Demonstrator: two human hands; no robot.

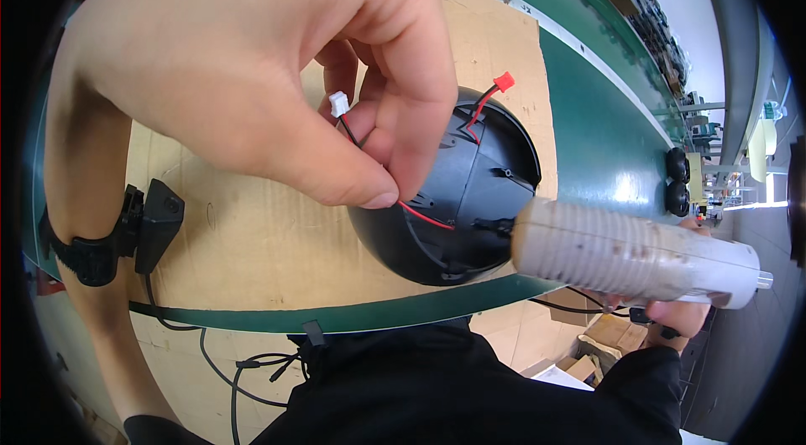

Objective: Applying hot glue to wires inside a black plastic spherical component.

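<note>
My left hand [277, 84] is closed over a round black plastic shell [395, 243]. Its thumb and fingertips pinch a red and black wire [426, 217] that runs down into the shell. A white connector [338, 104] on the end of a wire pokes up beside these fingers. A second wire pair with a red connector [504, 81] stands up at the shell's far side. My right hand [676, 315] grips a stained white hot glue gun [621, 248], its handle partly hidden. The gun's dark nozzle [495, 227] points left into the shell's inside, near the pinched wire.
Under the shell lies a cardboard sheet [252, 269] on a green bench [588, 151]. A strapped black camera [159, 222] is on my left wrist, its cable hanging over the bench edge. Black round parts [677, 180] stand at the far right. Boxes [609, 336] lie below the bench.
</note>
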